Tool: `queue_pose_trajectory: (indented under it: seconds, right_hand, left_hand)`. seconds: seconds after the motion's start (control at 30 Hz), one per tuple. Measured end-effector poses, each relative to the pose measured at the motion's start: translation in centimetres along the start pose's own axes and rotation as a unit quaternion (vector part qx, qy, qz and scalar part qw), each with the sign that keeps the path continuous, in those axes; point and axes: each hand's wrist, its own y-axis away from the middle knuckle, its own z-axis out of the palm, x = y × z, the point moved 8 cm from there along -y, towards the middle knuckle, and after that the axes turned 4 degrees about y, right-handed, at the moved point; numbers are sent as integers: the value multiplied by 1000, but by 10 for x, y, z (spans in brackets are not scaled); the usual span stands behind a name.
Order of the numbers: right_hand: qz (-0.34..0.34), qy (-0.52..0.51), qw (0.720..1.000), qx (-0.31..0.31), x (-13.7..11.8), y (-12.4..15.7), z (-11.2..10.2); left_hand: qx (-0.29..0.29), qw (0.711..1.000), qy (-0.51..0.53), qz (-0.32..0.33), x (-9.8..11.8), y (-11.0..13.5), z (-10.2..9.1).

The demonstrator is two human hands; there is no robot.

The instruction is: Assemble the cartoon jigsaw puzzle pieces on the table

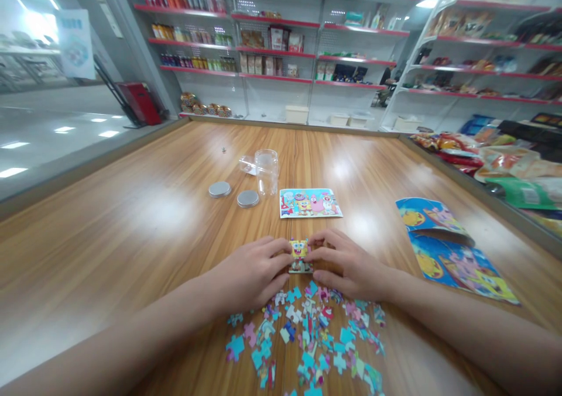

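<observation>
On a wooden table point(132, 209) a small joined cluster of yellow jigsaw pieces point(300, 255) lies between my hands. My left hand point(252, 273) pinches its left edge with thumb and fingers curled. My right hand point(346, 264) presses the cluster's right edge, fingers bent over it. Just in front of my wrists spreads a heap of several loose puzzle pieces point(307, 337), mostly blue, pink and white. Beyond the cluster lies a cartoon reference picture point(309, 203).
A clear plastic jar point(267, 171) stands mid-table with a second one on its side behind it, and two metal lids point(232, 194) to the left. Two cartoon sheets point(448, 247) lie at right. Snack packets point(504, 162) fill a side counter; shop shelves point(272, 45) stand behind.
</observation>
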Motion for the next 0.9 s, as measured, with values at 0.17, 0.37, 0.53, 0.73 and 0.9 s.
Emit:
queue_pose_trajectory:
  seconds: [0.17,0.37,0.53,0.73,0.9]
  right_hand:
    - [-1,-15,1000,25,0,1,-3]
    - [-7,2,1000,25,0,1,-3]
    - [-4,5,1000,29,0,0,-3]
    - [2,6,1000,29,-1,1,-3]
    - [7,8,999,32,2,1,-3]
  left_hand:
    - [4,1000,-20,8,1,-1,-1]
    - [2,999,-50,19,3,-4,-1]
    - [-6,998,-64,19,5,-3,-1]
    - [5,997,-76,26,7,-1,0]
    - [15,997,-60,46,10,-2,1]
